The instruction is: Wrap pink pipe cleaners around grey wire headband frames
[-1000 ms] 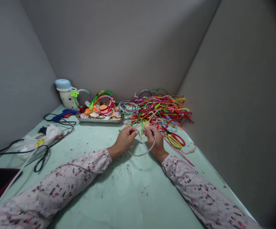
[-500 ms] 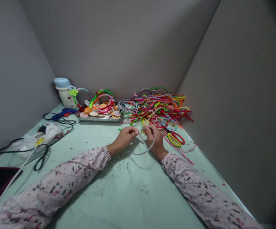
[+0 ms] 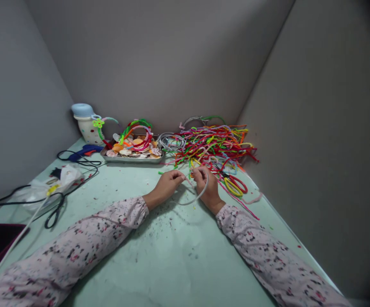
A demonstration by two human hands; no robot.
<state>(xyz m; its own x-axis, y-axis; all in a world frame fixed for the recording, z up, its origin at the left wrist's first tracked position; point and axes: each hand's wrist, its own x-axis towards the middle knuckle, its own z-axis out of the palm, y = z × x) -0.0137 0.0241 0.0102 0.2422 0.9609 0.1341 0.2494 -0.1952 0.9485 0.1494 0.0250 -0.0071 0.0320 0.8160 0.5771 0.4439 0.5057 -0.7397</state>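
Note:
A thin grey hoop (image 3: 193, 202), like a bendable wire or headband, curves below my two hands over the table. My right hand (image 3: 206, 187) is closed, pinching the upper end of this hoop between thumb and fingers. Close by on the left, my left hand (image 3: 169, 184) is pinched shut on a short pale pink pipe cleaner (image 3: 189, 183), which slants down towards the right hand. The fingertips of the two hands are slightly apart. The hoop's other end shows near the left wrist.
Behind the hands lies a heap of coloured pipe cleaners (image 3: 213, 145), with scissors (image 3: 234, 186) at its front. Coiled grey wire (image 3: 172, 143), a metal tray (image 3: 133, 160) of shells and headbands, a bottle (image 3: 88, 128), a blue tool (image 3: 85, 151), black cables (image 3: 63, 209) and a plastic bag (image 3: 36, 194) stand leftward.
My hands stay almost in place. The pink pipe cleaner's visible part has shifted up a little between the fingers, and the hoop has moved slightly upward.

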